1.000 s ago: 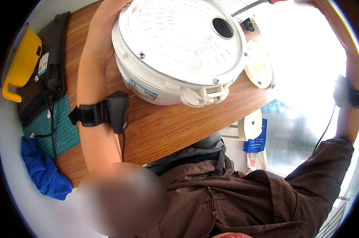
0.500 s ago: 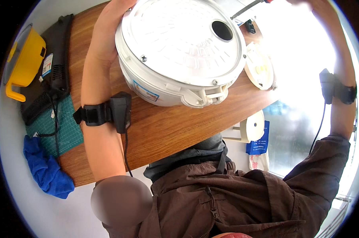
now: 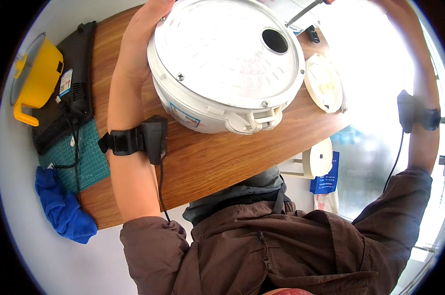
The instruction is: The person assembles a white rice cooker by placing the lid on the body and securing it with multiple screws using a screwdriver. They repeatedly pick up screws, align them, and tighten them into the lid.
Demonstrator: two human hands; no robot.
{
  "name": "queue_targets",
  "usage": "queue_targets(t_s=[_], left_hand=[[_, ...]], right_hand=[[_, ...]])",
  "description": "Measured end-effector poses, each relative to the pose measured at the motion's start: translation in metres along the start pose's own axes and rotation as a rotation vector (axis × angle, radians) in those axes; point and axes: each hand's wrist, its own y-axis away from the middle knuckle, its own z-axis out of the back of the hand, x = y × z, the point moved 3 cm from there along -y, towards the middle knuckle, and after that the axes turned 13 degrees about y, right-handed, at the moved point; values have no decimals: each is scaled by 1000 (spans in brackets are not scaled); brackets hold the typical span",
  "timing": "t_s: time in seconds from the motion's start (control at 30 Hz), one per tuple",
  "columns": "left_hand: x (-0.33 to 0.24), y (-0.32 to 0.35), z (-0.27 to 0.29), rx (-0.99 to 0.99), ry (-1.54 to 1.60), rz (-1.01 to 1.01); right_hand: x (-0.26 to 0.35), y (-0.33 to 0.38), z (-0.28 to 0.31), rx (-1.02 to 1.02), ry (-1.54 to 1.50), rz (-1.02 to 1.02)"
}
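A round white appliance (image 3: 183,105), like a rice cooker, stands on the wooden table. Its flat metallic plate (image 3: 217,54) faces up, with a dark round hole (image 3: 274,41) and screws along the rim. My left hand (image 3: 151,19) lies against the left side of the rim; its fingers run past the upper edge. A screwdriver (image 3: 305,13) with a red handle slants down, its tip by the plate's far right rim. My right hand (image 3: 387,5) is at its handle end, mostly cut off by the upper edge and washed out by glare.
A cream round cover (image 3: 323,82) lies right of the appliance. At the left are a yellow pot (image 3: 38,73), a black case (image 3: 85,54), a green cutting mat (image 3: 92,157) and a blue cloth (image 3: 65,209). A cream stool (image 3: 321,158) and blue bag (image 3: 326,179) stand below.
The whole view has shifted slightly, with the table items a little further right. My right hand shows less at the upper edge. The screwdriver tip stays by the rim.
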Motion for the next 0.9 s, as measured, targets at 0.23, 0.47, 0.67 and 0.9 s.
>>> queue_targets(t_s=[0.23,0.47,0.67,0.9], left_hand=[[11,-6,14,-41,43,5],[9,-3,9,-63,117,33],[1,-4,8,-7,85,56],[-18,-18,38,58,-379,-186]], right_hand=[[-15,-1,-2,-127,73,15],[-15,12,9,-237,164,54],[-92,52,-3,-200,-212,-102],[-91,148,-123,-125,-739,-780]])
